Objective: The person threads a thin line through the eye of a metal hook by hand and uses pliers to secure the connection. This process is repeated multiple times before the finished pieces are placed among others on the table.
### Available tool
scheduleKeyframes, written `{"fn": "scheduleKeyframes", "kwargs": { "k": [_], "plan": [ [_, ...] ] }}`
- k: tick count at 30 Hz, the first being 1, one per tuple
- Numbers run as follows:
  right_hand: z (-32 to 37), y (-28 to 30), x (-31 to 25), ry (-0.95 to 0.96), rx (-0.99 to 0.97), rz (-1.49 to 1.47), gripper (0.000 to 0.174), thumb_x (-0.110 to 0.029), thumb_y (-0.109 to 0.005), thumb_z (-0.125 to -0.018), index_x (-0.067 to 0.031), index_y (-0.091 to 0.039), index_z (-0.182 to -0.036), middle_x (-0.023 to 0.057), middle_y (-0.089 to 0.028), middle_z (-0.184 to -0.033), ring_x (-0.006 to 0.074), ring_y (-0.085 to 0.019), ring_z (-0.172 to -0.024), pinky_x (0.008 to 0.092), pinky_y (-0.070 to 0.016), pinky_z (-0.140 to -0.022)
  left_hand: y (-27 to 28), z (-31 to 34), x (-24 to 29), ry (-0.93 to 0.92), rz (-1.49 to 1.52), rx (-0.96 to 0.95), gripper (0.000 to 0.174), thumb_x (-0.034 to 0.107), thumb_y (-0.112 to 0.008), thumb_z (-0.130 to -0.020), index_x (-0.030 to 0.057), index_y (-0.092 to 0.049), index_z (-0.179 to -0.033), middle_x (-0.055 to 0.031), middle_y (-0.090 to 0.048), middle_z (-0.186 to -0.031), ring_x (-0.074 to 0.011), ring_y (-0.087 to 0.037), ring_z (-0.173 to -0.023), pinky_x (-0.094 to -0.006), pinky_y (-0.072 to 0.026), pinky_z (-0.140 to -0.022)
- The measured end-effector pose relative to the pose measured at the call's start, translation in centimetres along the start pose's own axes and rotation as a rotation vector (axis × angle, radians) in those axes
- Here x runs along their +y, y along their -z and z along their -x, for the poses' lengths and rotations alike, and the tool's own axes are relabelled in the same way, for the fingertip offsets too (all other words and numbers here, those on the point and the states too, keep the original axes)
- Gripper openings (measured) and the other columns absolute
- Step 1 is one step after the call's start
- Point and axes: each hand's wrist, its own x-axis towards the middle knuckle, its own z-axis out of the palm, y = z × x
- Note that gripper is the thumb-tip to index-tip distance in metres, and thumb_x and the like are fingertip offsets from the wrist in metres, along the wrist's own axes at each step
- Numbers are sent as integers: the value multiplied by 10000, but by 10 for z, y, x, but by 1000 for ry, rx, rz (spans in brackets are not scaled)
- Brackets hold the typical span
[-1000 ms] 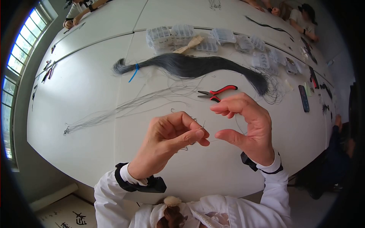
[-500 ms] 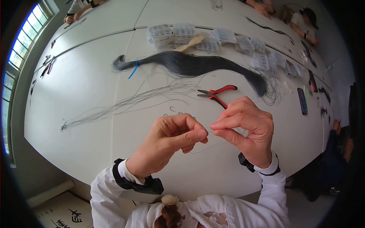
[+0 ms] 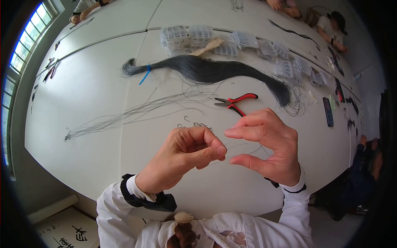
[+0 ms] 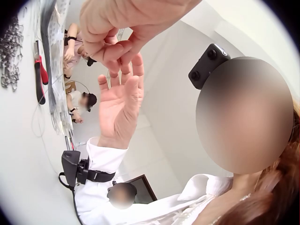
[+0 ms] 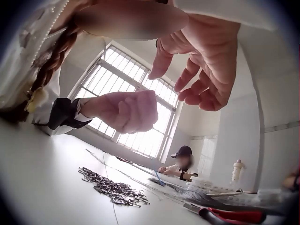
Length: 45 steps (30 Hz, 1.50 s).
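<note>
My left hand point(image 3: 186, 153) pinches the end of a thin fishing line between thumb and forefinger; only a tiny tip shows at the fingertips, the rest hidden in the grasp. To its right my right hand point(image 3: 269, 144) stands with thumb and fingers spread apart, nothing visible between them. Loose line point(image 3: 237, 146) curves below and between the hands. Behind the left hand lies a heap of dark fish hooks point(image 5: 112, 187), partly covered by that hand in the head view. Red-and-black pliers point(image 3: 244, 97) lie beyond the right hand.
A long dark grey bundle of strands point(image 3: 198, 70) with a blue tie crosses the white table. Left of centre lie lines with hooks at one end point(image 3: 136, 109). Clear plastic boxes point(image 3: 225, 47) stand behind, a phone point(image 3: 328, 111) at right. Other people sit around the table.
My right thumb and fingers came together at the line beside the left fingertips, then spread apart again. The left hand keeps its pinch in nearly the same place.
</note>
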Motion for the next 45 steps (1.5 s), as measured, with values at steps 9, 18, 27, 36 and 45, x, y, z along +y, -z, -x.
{"fn": "scheduleKeyframes", "kwargs": {
  "k": [9, 18, 27, 36, 45],
  "plan": [
    [6, -4, 10, 178, -38, 196, 201, -107, -774, -626, -87, -674, -800, -6, -609, -718, 160, -562, -651, 290, -402, -616, 0, 0, -1, 49, -66, -41, 99, 117, -627, -872, 27, -613, -834, -62, -646, -792, -49, -458, -612, -204, -354, -546],
    [6, -2, 9, 173, 84, 306, 212, 11, -729, -585, -77, -656, -763, -7, -602, -702, 157, -554, -623, 299, -387, -631, -3, -2, -5, -18, 8, -35, 160, 156, -600, -901, 2, -629, -871, -71, -652, -815, -51, -447, -590, -196, -375, -550],
    [11, -7, -1, 297, 104, 578, 258, -27, -725, -543, -55, -653, -789, -13, -558, -709, 137, -551, -647, 348, -379, -675, -8, 6, -4, -135, -331, -81, 153, 134, -649, -867, -16, -650, -840, -60, -656, -792, -41, -483, -576, -192, -382, -511],
    [9, 0, -4, 261, 57, 511, 208, -58, -769, -610, -123, -702, -795, -45, -592, -736, 127, -554, -641, 381, -368, -746, 0, 5, 17, -160, -253, 88, 361, 333, -517, -937, -12, -591, -1013, -62, -633, -862, -67, -538, -588, -173, -437, -485],
    [14, -7, -8, 351, 28, 518, 235, -128, -741, -617, -96, -702, -847, -40, -586, -739, 97, -565, -662, 392, -373, -753, -3, 8, 14, 6, -170, 32, 72, 19, -688, -798, -35, -643, -816, -87, -656, -724, -98, -606, -561, -200, -492, -507]
  ]
}}
